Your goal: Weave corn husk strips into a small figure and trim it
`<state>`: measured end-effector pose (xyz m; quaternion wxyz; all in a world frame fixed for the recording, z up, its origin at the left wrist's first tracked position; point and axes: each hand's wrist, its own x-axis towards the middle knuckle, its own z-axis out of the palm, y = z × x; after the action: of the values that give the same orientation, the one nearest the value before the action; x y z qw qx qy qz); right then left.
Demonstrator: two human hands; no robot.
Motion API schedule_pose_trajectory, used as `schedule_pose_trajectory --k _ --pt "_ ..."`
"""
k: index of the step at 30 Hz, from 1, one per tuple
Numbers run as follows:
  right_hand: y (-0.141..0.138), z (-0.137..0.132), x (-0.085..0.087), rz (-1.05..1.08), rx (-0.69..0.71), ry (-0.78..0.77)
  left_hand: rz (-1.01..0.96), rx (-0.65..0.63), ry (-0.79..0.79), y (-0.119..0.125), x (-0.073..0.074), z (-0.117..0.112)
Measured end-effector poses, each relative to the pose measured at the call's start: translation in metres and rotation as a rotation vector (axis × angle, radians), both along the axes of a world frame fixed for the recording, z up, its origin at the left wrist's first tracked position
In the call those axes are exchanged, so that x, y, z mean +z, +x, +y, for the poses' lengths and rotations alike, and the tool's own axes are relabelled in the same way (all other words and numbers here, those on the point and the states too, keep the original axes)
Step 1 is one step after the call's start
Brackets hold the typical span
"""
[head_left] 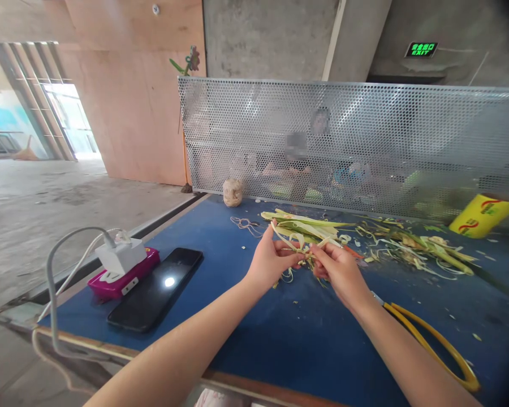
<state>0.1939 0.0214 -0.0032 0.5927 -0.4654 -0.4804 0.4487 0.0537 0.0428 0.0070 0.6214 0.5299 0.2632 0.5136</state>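
Strips [297, 239] pinched by left hand [272, 255] and right hand [337, 271], likely for fine control, above surface [280, 330], between near and far edges; leaves [309, 225] laid toward far edge, presumably for easy reach.

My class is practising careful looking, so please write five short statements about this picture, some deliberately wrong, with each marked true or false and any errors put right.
1. The left hand and right hand both hold pale strips. True.
2. A white adapter sits on a pink box on the table, beside a black phone. True.
3. The phone lies to the right of both hands. False: it lies to their left.
4. A yellow roll is near the perforated screen. True.
5. The table has a red top. False: its top is blue.
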Motion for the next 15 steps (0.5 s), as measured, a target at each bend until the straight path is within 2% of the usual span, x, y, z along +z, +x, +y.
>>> schedule_pose_trajectory --k 3,6,9,12,15 --pt "-0.0018 -0.0002 0.0008 0.017 0.011 -0.043 0.081 0.052 0.055 -0.0003 0.0000 -0.0015" --pt "-0.0020 -0.0002 0.0006 0.018 0.033 -0.109 0.190 0.104 0.176 -0.0013 0.0010 -0.0041" --pt "-0.0004 -0.0004 -0.0010 0.025 0.066 -0.140 0.284 0.098 0.292 -0.0024 0.0013 -0.0062" --pt "0.0000 -0.0014 -0.0018 0.038 0.113 -0.137 0.289 0.083 0.305 -0.0023 0.0010 -0.0066" --pt "-0.0025 -0.0030 -0.0007 0.006 0.152 -0.142 0.219 0.081 0.250 -0.0011 0.0006 -0.0057"
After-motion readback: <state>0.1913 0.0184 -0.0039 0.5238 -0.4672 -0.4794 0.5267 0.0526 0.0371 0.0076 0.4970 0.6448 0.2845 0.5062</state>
